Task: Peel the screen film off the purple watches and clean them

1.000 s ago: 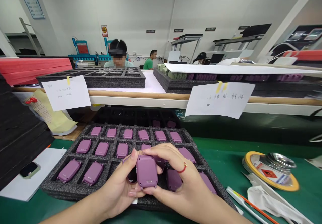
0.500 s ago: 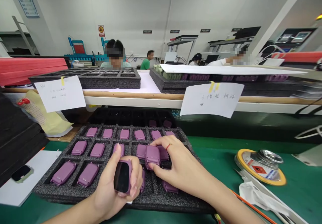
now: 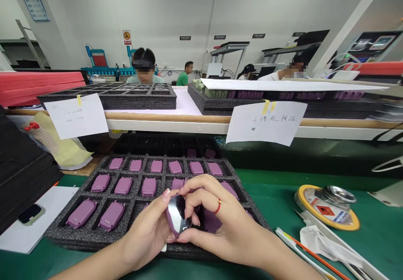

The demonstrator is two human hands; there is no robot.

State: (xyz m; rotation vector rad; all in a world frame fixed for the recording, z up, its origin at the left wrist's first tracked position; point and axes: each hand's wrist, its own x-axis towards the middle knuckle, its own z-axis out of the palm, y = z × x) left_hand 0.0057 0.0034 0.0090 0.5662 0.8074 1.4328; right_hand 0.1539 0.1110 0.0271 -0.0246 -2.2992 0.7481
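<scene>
So the person's got one purple smartwatch (image 3: 176, 215) above the foam tray (image 3: 71, 239), left hand (image 3: 147, 236) fingers curled round it, right hand (image 3: 218, 217) gripping its edge. It's not slotted yet; other purple watches (image 3: 112, 215) already sit back-up in compartments.

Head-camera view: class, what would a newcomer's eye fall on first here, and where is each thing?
The eye probably lands first on the purple, glossy-dark-screened, watch-like device held between the left hand and right hand at lower centre. Next come the rows of purple rounded cases in the black foam tray behind it. Then, at the right, the round yellow-rimmed container on the green tabletop.
</scene>
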